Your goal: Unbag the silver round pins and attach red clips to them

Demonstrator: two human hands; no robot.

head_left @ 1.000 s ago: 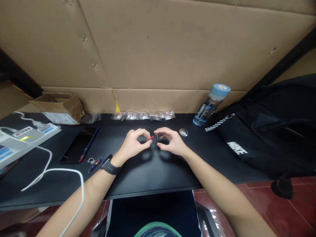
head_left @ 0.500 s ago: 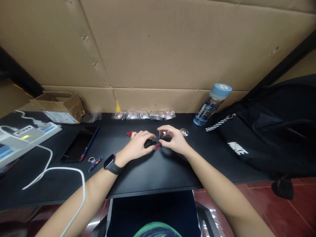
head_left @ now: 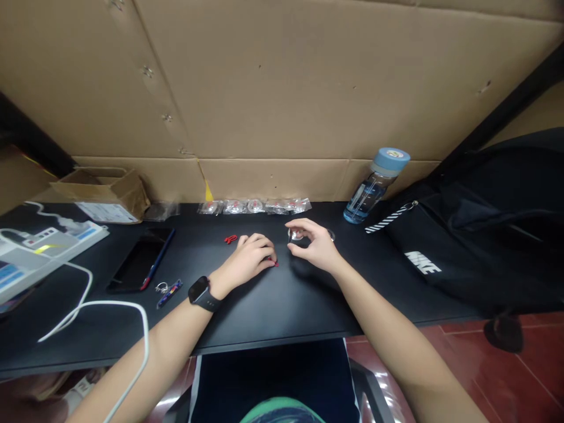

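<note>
My right hand [head_left: 316, 245] pinches a small shiny metal disc [head_left: 295, 234] between its thumb and fingers, a little above the black table. My left hand [head_left: 254, 258] is low over the table to the left, its fingertips closed on a small red cord [head_left: 276, 264], most of which they cover. Beyond the left hand lies another bundled red cord [head_left: 230, 239] on the table. The edge of a second disc [head_left: 332, 235] shows behind the right hand, which hides the rest of it.
Several clear packets with discs [head_left: 255, 205] line the back, by the cardboard wall. To the right stand a blue-capped bottle [head_left: 376, 185] and a black bag [head_left: 476, 247]. On the left are a phone [head_left: 141, 258], keyring [head_left: 170, 292], power strip [head_left: 53, 252] and cardboard box [head_left: 103, 194].
The red cord by my right thumb is now under my left fingertips. My left fingers have closed, and the two hands are further apart. The right hand still holds the disc.
</note>
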